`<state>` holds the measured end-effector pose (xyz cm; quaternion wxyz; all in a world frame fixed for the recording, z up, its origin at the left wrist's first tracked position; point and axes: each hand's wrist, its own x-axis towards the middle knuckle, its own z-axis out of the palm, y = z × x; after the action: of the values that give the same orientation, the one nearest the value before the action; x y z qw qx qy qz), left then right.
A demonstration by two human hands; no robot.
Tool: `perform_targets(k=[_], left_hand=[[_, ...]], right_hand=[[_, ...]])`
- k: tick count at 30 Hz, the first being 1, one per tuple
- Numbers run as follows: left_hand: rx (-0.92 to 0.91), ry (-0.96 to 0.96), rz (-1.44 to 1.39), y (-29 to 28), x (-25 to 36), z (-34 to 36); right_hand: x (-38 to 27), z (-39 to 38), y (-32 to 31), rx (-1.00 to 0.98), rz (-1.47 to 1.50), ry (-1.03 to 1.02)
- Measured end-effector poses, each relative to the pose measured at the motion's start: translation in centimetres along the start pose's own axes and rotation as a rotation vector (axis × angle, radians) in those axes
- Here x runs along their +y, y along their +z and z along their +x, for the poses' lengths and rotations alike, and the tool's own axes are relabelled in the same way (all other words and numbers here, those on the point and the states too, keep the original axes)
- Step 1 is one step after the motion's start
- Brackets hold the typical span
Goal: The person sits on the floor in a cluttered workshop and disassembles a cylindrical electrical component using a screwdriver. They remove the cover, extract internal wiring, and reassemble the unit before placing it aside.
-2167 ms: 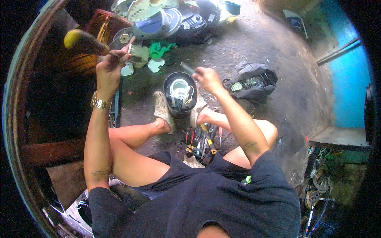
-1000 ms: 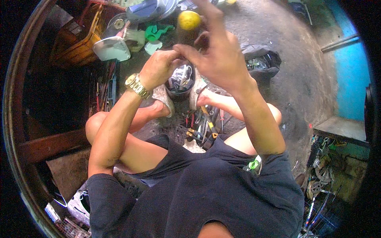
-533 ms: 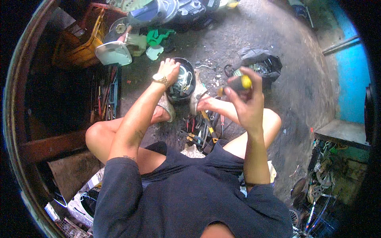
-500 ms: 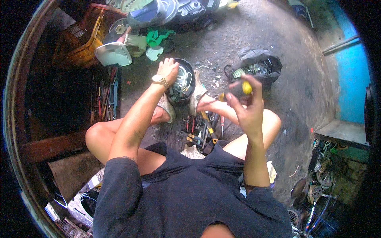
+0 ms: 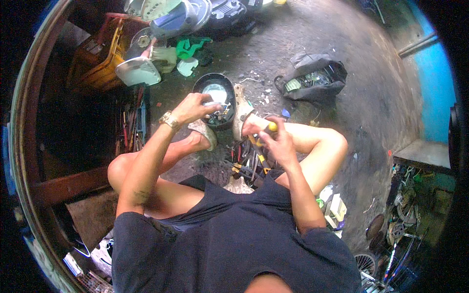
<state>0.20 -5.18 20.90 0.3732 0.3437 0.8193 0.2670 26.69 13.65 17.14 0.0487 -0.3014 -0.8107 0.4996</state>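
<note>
My left hand (image 5: 191, 108) is over the near-left side of a round black container (image 5: 197, 86) on the floor between my feet. Its fingers are pinched on a small whitish piece (image 5: 211, 103). Inside the container lie a pale round part (image 5: 215, 91) and small loose bits. In front of my right shin, my right hand (image 5: 279, 144) is wrapped round a tool handle with a yellow end (image 5: 271, 127); blur and fingers hide the rest of the tool. A small blue item (image 5: 285, 114) shows just beyond that hand.
Hand tools (image 5: 251, 156) lie between my legs. A black bag (image 5: 317, 90) full of scrap parts stands at the far right. Plastic crates (image 5: 100, 58), a white plastic piece (image 5: 138, 71) and green plastic (image 5: 192, 47) are at the far left. Bicycle parts (image 5: 400, 215) crowd the lower right.
My left hand has left the container's far rim, moved nearer and now pinches a whitish piece. My right hand has come lower and leftward with the yellow-ended tool.
</note>
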Motion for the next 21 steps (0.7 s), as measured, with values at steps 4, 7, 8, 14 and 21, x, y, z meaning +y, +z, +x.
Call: perform_targets(k=[4, 7, 8, 14, 21], left_hand=[[0.355, 0.032, 0.388, 4.3, -1.1, 0.7], [0.579, -0.045, 0.006, 5.8, -3.1, 1.2], [0.632, -0.087, -0.113, 6.0, -3.6, 1.3], [0.608, -0.371, -0.339, 5.2, -7.6, 4.3], [0.474, -0.241, -0.155, 3.6, -4.1, 5.4]], right_hand=[[2.4, 0.8, 4.2, -0.188, -0.266, 0.022], [5.2, 0.1, 6.3, -0.271, -0.348, 0.103], [6.0, 0.0, 6.7, -0.326, -0.341, 0.131], [6.9, 0.1, 4.0, -0.606, -0.359, 0.321], [12.7, -0.7, 8.4, -0.923, -1.003, 0.328]])
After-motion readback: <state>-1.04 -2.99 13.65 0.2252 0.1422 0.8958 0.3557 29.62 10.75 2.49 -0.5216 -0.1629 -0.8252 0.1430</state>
